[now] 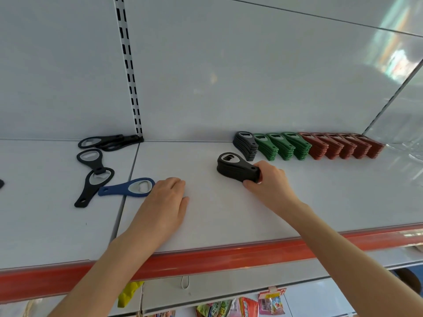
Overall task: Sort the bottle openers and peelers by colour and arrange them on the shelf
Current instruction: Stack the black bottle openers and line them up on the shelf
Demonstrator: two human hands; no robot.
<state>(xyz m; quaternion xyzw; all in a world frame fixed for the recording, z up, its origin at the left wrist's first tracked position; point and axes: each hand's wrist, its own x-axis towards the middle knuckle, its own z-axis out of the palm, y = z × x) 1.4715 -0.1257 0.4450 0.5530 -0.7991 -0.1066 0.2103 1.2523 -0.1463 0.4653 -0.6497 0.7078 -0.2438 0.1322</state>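
Our right hand (267, 181) curls round the handle end of a stack of black openers (235, 169). We judge it is gripped as one block so it can join the sorted row (309, 146) of black, green and red stacks at two o'clock. Our left hand (167, 197) lies flat on the shelf (229, 216), fingers together, tips beside the blue opener (128, 187) at ten o'clock.

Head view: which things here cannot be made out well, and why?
All in the head view.
- dark object at the left edge: cut off by the frame, kind unknown.
- black stack: handle end covered by the right hand; piece count too blurred.
- left hand and blue opener: touching or not, unclear.
- packets below the shelf: cut by the bottom edge, print too small.
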